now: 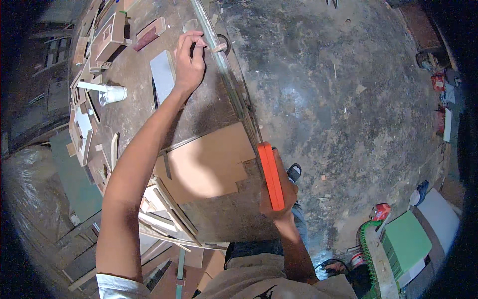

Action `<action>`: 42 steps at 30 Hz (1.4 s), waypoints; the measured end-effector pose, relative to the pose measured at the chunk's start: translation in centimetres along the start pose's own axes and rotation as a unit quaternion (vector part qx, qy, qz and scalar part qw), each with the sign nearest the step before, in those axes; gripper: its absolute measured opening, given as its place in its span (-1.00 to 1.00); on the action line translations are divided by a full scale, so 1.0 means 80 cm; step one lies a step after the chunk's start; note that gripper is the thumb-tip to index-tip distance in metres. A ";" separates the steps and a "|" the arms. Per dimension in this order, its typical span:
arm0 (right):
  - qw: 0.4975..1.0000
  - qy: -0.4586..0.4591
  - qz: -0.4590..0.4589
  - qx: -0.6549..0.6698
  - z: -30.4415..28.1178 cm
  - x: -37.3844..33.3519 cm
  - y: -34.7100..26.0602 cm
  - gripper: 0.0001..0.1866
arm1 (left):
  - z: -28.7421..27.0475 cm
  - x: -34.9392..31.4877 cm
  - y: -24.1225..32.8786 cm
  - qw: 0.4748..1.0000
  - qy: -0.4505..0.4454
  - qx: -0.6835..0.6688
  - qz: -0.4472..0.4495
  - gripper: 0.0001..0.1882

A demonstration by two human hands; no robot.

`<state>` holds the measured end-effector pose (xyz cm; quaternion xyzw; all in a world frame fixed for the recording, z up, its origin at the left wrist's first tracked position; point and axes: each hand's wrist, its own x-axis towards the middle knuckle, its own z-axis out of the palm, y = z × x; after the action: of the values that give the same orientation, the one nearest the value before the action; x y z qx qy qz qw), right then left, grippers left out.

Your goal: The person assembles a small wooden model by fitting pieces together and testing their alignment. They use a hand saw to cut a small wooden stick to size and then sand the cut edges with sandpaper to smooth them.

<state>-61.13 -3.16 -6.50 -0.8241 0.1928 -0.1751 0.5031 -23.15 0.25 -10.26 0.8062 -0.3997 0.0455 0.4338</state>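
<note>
My right hand (289, 192) is wrapped round the orange handle of a hand saw (271, 177) at the table's right edge. The saw's narrow part runs forward from the handle, seen nearly edge-on beside a long metal bar (219, 57). Farther forward, my left hand (190, 65) is over the table just left of that bar, its fingers loosely bent and apart, with nothing visible in them. A small wooden piece (219, 47) lies across the bar, close to the left fingertips but apart from them. Between my arms lies a flat brown sheet (209, 162) with a stepped edge.
Along the table's left side are a white cup (113, 94) with a stick, a wooden box (109, 37), a reddish block (149, 34) and many wood offcuts (172, 209). A grey-white board (163, 72) lies near my left wrist. Stained floor (338, 109) extends right; green sheets (408, 239) stand lower right.
</note>
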 end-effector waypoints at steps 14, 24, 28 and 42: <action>1.000 -0.009 -0.005 -0.006 0.001 -0.002 0.001 -0.13 | 0.003 -0.004 0.020 0.980 -0.047 0.190 0.034 -0.80; 0.998 -0.059 0.028 0.019 -0.008 0.001 -0.004 -0.21 | 0.011 -0.003 0.024 0.969 -0.049 0.240 0.041 -0.74; 1.000 -0.022 0.010 0.008 -0.005 -0.001 -0.005 -0.44 | 0.012 -0.002 0.024 0.964 -0.053 0.256 0.045 -0.72; 0.997 -0.045 0.054 0.035 -0.009 0.008 -0.022 -0.11 | 0.006 -0.002 0.018 0.959 -0.095 0.266 0.033 -0.62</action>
<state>-60.69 -3.27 -4.56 -0.8013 0.2079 -0.1166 0.5487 -24.36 -0.39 -9.68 0.8795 -0.4388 0.0873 0.1622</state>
